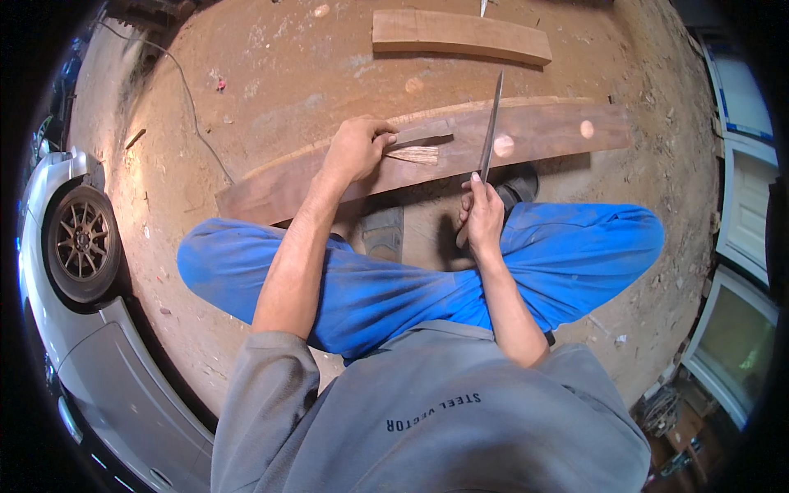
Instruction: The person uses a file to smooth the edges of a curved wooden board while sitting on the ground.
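My right hand grips the handle of a long-bladed knife, its narrow blade pointing up and away from me across the plank. Before me a long, wide wooden plank lies crosswise, with a pale, rough far edge. My left hand rests over the plank, its thumb and fingers closed on the near end of a flat grey-brown wood strip. Just below that strip lies a shorter split wood piece with streaked grain, its left end close to my fingers.
A thick timber block lies beyond the plank on the dirt floor. At left stands a silver car with a bronze-spoked wheel; a thin cable runs nearby. Framed panels line the right. My shoes are under the plank's near side.
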{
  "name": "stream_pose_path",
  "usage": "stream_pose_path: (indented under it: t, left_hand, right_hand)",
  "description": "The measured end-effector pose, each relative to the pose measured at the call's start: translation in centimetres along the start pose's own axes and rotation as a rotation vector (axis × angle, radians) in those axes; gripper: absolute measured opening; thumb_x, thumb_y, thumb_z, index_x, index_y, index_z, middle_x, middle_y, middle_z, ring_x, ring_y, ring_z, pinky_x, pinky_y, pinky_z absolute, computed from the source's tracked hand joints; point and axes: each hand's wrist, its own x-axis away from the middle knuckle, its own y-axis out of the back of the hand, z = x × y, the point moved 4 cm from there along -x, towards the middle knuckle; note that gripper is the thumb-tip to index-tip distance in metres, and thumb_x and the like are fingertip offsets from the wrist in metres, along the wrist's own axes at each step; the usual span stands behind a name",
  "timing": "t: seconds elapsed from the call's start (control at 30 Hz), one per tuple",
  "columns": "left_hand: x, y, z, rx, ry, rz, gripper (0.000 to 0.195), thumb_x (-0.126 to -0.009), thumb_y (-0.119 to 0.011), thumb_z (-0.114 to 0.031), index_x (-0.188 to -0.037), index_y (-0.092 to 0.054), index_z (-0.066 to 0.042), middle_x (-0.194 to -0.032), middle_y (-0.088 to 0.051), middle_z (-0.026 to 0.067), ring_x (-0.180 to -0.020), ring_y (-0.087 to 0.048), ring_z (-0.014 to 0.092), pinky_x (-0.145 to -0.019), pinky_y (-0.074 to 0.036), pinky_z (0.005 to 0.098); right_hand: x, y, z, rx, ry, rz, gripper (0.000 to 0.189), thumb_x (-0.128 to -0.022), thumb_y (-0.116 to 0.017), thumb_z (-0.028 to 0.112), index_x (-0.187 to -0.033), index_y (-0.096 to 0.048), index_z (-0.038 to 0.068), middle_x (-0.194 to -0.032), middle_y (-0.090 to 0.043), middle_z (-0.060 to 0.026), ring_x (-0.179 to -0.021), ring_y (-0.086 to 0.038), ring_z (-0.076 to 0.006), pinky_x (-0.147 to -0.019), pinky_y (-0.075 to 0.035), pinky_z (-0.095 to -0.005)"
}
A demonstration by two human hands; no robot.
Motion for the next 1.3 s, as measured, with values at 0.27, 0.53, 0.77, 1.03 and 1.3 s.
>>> stream_pose_path:
  t: [0.27, 0.53, 0.77, 1.03, 1.3]
  left_hand:
    - [0.1, -0.1, 0.3, 0.128, 0.129, 0.222, 0.028, -0.098, -0.069, -0.019, -0.120, -0.075, -0.004, -0.116, -0.075, 0.0207, -0.105, -0.073, 0.028, -0.091, -0.054, 0.0394]
    - [0.1, -0.8, 0.6, 0.378, 0.173, 0.442, 0.036, -0.104, -0.064, -0.023, -0.132, -0.068, 0.000, -0.113, -0.075, 0.0100, -0.099, -0.066, 0.018, -0.083, -0.054, 0.0342]
    - [-0.1, -1.0, 1.0, 0.386, 0.327, 0.457, 0.038, -0.108, -0.055, -0.031, -0.129, -0.069, -0.002, -0.098, -0.071, 0.0045, -0.081, -0.058, 0.013, -0.071, -0.050, 0.0294]
    - [-0.4, -0.3, -0.6, 0.405, 0.323, 0.431, 0.040, -0.109, -0.056, -0.035, -0.127, -0.071, -0.003, -0.094, -0.070, 0.0033, -0.081, -0.060, 0.014, -0.070, -0.049, 0.0301]
    - [-0.2, 0.0, -1.4, 0.113, 0.091, 0.210, 0.040, -0.100, -0.066, -0.033, -0.118, -0.074, 0.002, -0.103, -0.077, 0.0207, -0.098, -0.075, 0.029, -0.087, -0.057, 0.0398]
  right_hand:
    - [0.6, -1.0, -0.3, 0.059, -0.010, 0.082, 0.043, -0.106, -0.060, 0.042, -0.097, -0.065, 0.000, -0.063, -0.050, 0.0000, -0.050, -0.049, -0.0088, -0.046, -0.039, -0.0275]
    - [0.5, -0.8, -0.6, 0.101, 0.017, 0.076, 0.046, -0.105, -0.062, 0.045, -0.097, -0.066, 0.000, -0.063, -0.050, 0.0005, -0.051, -0.051, -0.0091, -0.048, -0.041, -0.0289]
    - [1.1, -1.3, 0.3, 0.143, 0.149, 0.158, 0.048, -0.108, -0.055, 0.045, -0.099, -0.068, -0.001, -0.062, -0.053, -0.0031, -0.051, -0.052, -0.0104, -0.050, -0.041, -0.0306]
    - [2.0, -2.4, 0.8, 0.374, 0.284, 0.315, 0.053, -0.110, -0.049, 0.043, -0.093, -0.067, -0.003, -0.063, -0.055, -0.0164, -0.060, -0.057, -0.0243, -0.062, -0.044, -0.0411]
    - [2.0, -2.5, 0.6, 0.413, 0.273, 0.301, 0.052, -0.110, -0.047, 0.043, -0.090, -0.064, -0.003, -0.063, -0.054, -0.0207, -0.058, -0.058, -0.0310, -0.060, -0.043, -0.0437]
